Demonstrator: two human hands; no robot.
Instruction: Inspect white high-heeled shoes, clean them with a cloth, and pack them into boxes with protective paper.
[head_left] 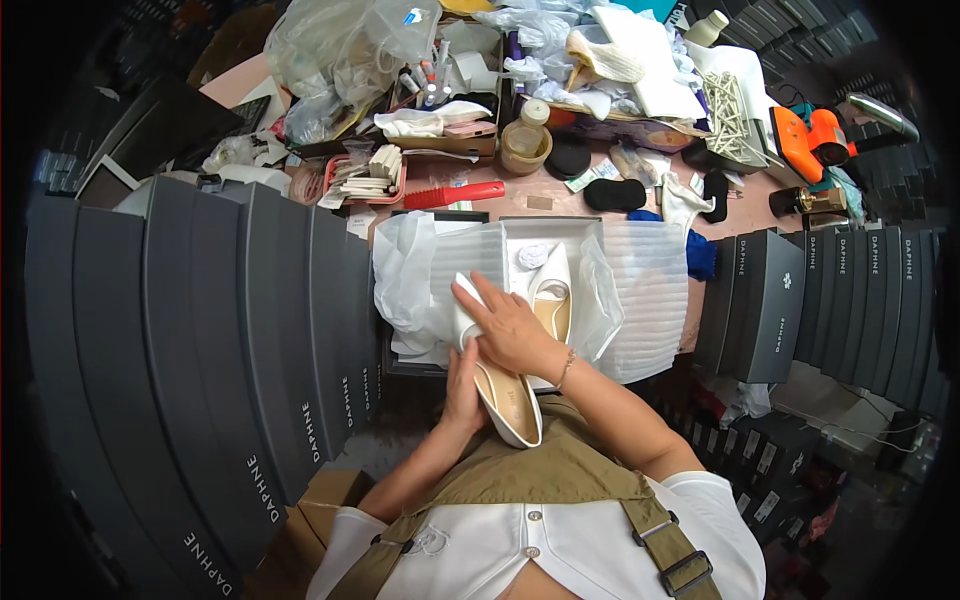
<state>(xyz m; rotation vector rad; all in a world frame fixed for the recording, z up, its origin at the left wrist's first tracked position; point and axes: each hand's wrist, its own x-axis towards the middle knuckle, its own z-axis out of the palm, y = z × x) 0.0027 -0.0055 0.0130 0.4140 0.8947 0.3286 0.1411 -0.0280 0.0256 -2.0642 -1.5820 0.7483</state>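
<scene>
The right hand [510,325] lies fingers spread, flat over the toe of a cream pump [508,400], while the left hand [462,385] cups its side from below, fingers pressed together. The shoe sits at six o'clock from the open shoe box [480,245], where its mate [552,290] rests in white tissue [410,270]. A steady grip underneath would likely keep the upper from creasing. Grey boxes [240,330] stack at nine o'clock.

We note a smooth, glossy cream shoe [508,400] with a tan lining; crinkled white tissue paper [405,270] and ribbed translucent foam sheet [650,290] in the cardboard box [545,228]; matt dark grey cardboard boxes [200,330]; a glossy red plastic comb [455,194].
</scene>
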